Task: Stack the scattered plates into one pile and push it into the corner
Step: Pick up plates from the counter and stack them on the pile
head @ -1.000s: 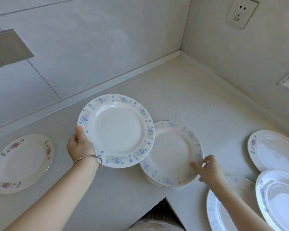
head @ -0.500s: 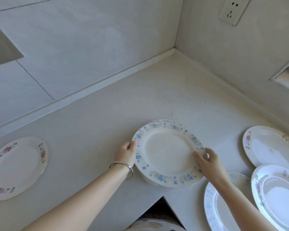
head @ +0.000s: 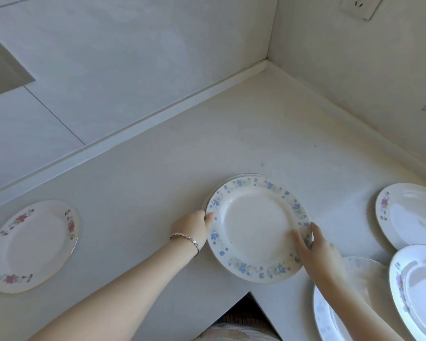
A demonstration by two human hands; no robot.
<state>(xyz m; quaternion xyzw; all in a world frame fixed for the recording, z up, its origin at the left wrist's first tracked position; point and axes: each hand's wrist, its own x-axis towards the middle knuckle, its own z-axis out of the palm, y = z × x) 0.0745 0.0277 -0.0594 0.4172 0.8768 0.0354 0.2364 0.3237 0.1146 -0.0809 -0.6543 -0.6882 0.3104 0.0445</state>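
Observation:
A pile of blue-flowered plates (head: 253,227) sits near the counter's inner front edge. My left hand (head: 194,226), with a bracelet on its wrist, grips the pile's left rim. My right hand (head: 312,244) holds the right rim, thumb on top. A red-flowered plate (head: 32,244) lies alone at the far left. At the right lie a red-flowered plate (head: 408,215), a purple-flowered plate (head: 421,289) and a blue-flowered plate (head: 330,313) partly under my right forearm.
The two walls meet at the corner (head: 267,62) far behind the pile, with bare counter (head: 231,134) between. A wall socket (head: 359,6) is at the top right. The counter's inner cut-out edge (head: 250,292) is just in front of the pile.
My left hand carried a blue-flowered plate rightward and set it on the pile. Both hands now hold the pile's rims, and the top plate sits squarer on those beneath.

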